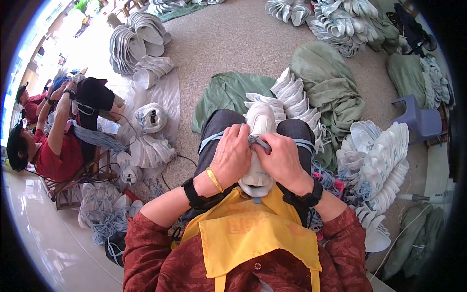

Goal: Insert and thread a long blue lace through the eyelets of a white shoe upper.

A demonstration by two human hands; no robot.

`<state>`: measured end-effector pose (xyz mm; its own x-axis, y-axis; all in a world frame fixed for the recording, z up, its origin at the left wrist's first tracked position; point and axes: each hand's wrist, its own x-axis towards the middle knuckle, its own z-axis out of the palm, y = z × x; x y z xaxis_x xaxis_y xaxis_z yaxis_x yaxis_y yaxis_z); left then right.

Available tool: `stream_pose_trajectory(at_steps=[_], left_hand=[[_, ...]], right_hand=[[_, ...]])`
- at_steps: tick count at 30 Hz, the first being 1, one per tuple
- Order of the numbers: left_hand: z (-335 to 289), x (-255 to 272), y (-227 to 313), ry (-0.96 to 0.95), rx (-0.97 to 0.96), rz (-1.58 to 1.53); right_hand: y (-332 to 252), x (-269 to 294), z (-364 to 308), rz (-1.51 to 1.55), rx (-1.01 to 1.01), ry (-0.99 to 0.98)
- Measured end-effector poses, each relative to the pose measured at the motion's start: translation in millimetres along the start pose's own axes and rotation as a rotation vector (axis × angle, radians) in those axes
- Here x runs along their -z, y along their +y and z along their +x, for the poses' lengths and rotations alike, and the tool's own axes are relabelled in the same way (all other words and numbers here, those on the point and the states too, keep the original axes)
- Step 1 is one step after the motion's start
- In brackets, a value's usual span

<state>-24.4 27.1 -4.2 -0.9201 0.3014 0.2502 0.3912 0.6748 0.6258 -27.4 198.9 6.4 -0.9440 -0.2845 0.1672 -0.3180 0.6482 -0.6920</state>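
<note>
A white shoe lies lengthwise between my knees, toe pointing away and heel opening toward me. Over its tongue area, a grey-blue shoelace is pulled up between both hands. My left hand is closed on the lace from the left side, its fingertips bent at the middle of the shoe. From the right, my right hand pinches the lace between thumb and fingers. The fingers partly cover the eyelets, so I cannot tell how the lace runs through them. Light-blue laces also lie across my thighs.
Rows of white shoe uppers stand ahead, beside a green sack. More uppers are stacked at right, near a purple-grey stool. Two people in red sit at left beside shoe piles and lace bundles.
</note>
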Motion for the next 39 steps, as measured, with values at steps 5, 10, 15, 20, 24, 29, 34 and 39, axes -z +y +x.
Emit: stream_pose_trajectory(at_steps=[5, 10, 15, 20, 24, 29, 34, 39], left_hand=[[-3, 0, -1, -0.003, -0.021, 0.004], [-5, -7, -5, 0.003, -0.034, -0.039], [-2, -9, -8, -0.022, -0.082, -0.038], [-2, -8, -8, -0.014, -0.088, -0.023], [-4, -10, -9, 0.063, -0.037, -0.069], [-4, -6, -8, 0.047, -0.047, -0.059], [-4, -8, -10, 0.050, -0.081, -0.024], [2, -13, -17, 0.053, -0.090, -0.051]], right_hand=[[0, -1, 1, -0.013, 0.028, 0.001], [-2, -3, 0, -0.076, 0.033, -0.041], [-5, -8, 0, -0.113, 0.025, -0.051], [-5, -9, 0, -0.125, 0.016, -0.039], [-5, -10, 1, -0.117, 0.014, -0.044], [-7, -10, 0, -0.101, 0.011, -0.014], [-10, -9, 4, -0.103, -0.033, -0.037], [-10, -16, 6, -0.131, -0.038, -0.021]])
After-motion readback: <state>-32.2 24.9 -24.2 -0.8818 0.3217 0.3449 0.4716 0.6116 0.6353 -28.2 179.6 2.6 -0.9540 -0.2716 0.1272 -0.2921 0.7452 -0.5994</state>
